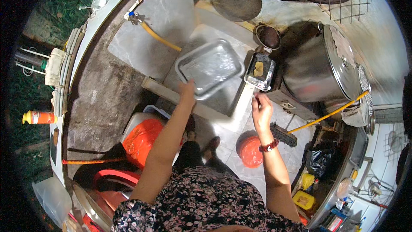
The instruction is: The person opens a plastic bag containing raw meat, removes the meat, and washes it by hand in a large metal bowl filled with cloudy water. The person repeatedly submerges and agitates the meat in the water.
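My left hand (187, 91) grips the near left rim of a rectangular metal tray (209, 67), which is tilted over a tiled wash basin (222, 104). The tray is shiny and slightly blurred. My right hand (262, 105) is in the air by the right corner of the basin wall, its fingers curled together. Whether anything small is between those fingers cannot be seen. Just beyond it, a small metal tray (265, 85) on the ledge holds a yellowish sponge-like piece (258, 69).
A yellow hose (159, 38) runs from a tap into the basin. On the right stands a large metal pot (305, 64), with a yellow-handled brush (283, 134) below. Red plastic bags lie left (145, 140) and right (250, 151) of my feet. A strainer (267, 35) sits behind the small tray.
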{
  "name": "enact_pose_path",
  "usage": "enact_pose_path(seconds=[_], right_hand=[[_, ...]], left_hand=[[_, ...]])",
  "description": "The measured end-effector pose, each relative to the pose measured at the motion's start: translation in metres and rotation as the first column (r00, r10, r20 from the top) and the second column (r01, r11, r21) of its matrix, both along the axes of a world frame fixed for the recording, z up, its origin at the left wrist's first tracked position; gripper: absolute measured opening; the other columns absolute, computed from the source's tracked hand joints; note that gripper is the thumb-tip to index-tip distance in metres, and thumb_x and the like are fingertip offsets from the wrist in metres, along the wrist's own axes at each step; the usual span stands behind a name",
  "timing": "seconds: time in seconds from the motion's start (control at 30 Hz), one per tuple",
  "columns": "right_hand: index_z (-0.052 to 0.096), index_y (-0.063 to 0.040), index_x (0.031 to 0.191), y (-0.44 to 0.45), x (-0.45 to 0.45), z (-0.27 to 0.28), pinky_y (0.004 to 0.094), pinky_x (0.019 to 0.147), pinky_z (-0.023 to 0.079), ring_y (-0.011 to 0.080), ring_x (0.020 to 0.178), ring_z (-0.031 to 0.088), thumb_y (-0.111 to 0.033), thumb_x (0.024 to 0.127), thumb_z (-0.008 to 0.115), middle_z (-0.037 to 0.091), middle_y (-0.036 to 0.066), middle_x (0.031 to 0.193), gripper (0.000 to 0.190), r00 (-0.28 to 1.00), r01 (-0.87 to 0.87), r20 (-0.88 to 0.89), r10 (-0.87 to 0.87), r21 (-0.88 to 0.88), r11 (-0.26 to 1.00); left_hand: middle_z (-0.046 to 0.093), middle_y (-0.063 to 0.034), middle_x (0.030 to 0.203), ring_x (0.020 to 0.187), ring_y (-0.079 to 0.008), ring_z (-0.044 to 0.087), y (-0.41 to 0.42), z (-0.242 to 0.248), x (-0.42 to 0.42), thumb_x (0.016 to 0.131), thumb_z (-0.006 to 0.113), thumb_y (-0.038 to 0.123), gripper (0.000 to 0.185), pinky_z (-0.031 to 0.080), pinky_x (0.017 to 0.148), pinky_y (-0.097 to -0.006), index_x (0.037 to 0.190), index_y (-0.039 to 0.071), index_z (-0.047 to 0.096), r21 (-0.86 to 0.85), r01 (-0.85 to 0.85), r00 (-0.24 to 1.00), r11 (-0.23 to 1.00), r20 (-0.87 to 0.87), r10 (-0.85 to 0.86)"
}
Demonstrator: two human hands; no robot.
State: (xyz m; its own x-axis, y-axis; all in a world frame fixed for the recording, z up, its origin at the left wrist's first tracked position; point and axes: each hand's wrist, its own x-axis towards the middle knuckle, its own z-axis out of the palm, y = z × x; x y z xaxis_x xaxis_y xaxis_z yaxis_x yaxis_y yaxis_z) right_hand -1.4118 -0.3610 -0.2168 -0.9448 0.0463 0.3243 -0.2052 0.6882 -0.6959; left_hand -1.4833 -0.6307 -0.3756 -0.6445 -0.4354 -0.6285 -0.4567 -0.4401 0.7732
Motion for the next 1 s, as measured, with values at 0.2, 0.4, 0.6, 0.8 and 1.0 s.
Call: enact_pose_path(seconds=[0.2,0.4,0.6,0.8,1.0], right_hand=[[0.063,0.003,0.089,0.058,0.090,-0.017,0.0365,0.075,0.049,0.0315,0.081,0.062,0.002,0.079,0.056,0.064,0.017,0.087,0.012,0.982,0.106,0.163,-0.096,-0.055,0.993],[0.062,0.003,0.087,0.099,0.162,-0.007,0.0396,0.073,0.049,0.0343,0.081,0.062,0.003,0.075,0.059,0.063,0.017,0.085,0.012,0.957,0.231,0.155,-0.246,0.111,0.967],[0.060,0.001,0.079,0.121,0.225,-0.012,0.0419,0.073,0.049,0.0366,0.080,0.061,0.001,0.070,0.061,0.062,0.018,0.080,0.009,0.897,0.403,0.115,-0.428,0.187,0.896],[0.060,-0.002,0.083,0.115,0.279,-0.004,0.0416,0.069,0.051,0.0330,0.080,0.061,-0.002,0.072,0.059,0.062,0.015,0.081,0.011,0.828,0.530,0.052,-0.558,0.253,0.810],[0.060,-0.001,0.082,0.118,0.336,0.017,0.0406,0.069,0.051,0.0329,0.079,0.061,-0.002,0.071,0.059,0.062,0.015,0.081,0.011,0.704,0.686,0.006,-0.710,0.249,0.683]], left_hand=[[0.054,-0.0261,0.118,0.102,-0.0361,0.059,-0.013,0.065,-0.028,0.085,0.049,0.003,0.036,0.049,0.081,-0.0442,0.119,-0.008,0.047,-0.407,0.134,0.971,0.904,0.236,-0.038],[0.062,-0.0164,0.095,0.089,-0.0353,0.061,-0.053,0.041,-0.082,0.080,0.052,-0.001,0.026,0.049,0.074,-0.0432,0.106,0.002,0.055,-0.969,-0.228,0.864,-0.099,-0.155,-0.479],[0.065,-0.0042,0.101,0.087,-0.0165,0.061,-0.042,0.096,-0.130,0.083,0.063,0.014,0.029,0.047,0.074,-0.0301,0.112,0.008,0.062,-0.453,-0.681,0.527,-0.575,0.242,-0.814],[0.061,-0.0069,0.106,0.089,-0.0192,0.060,0.057,0.153,-0.105,0.087,0.052,0.011,0.033,0.046,0.077,-0.0330,0.119,0.005,0.055,-0.414,-0.644,0.534,-0.644,0.360,-0.765],[0.061,-0.0039,0.093,0.078,-0.0172,0.060,0.115,0.084,-0.140,0.089,0.050,0.012,0.019,0.045,0.071,-0.0315,0.106,0.008,0.056,-0.303,-0.586,0.573,-0.752,0.501,-0.649]])
